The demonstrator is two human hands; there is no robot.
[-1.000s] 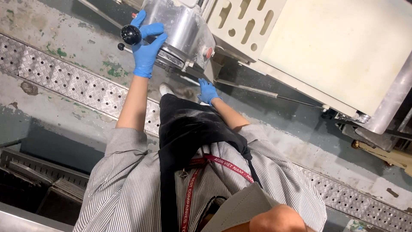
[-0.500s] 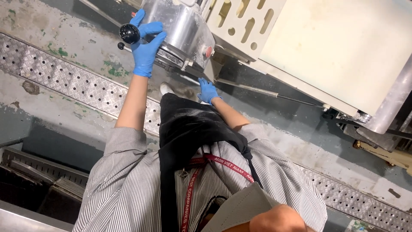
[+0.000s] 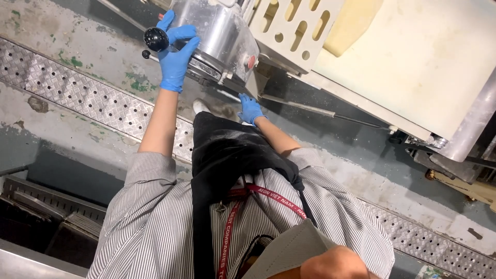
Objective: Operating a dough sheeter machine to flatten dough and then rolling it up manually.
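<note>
My left hand [image 3: 175,59], in a blue glove, reaches up to the rounded metal housing [image 3: 219,31] of a machine. Its fingers wrap around the lever that carries a black ball knob [image 3: 155,39]. My right hand [image 3: 251,108], also in a blue glove, lies lower with its fingers spread, against the machine's underside near a thin metal rod [image 3: 310,107]. It holds nothing. A red button [image 3: 251,61] sits on the housing just above this hand. My striped shirt and black apron [image 3: 227,155] fill the lower middle.
A cream-white table with a slotted panel [image 3: 294,26] runs off to the right of the housing, above a metal tube leg [image 3: 470,129]. Checker-plate drain covers [image 3: 77,88] cross the worn concrete floor. Dark metal trays [image 3: 46,217] sit at lower left.
My left hand and the knob have edged slightly upward. My right hand stays where it was.
</note>
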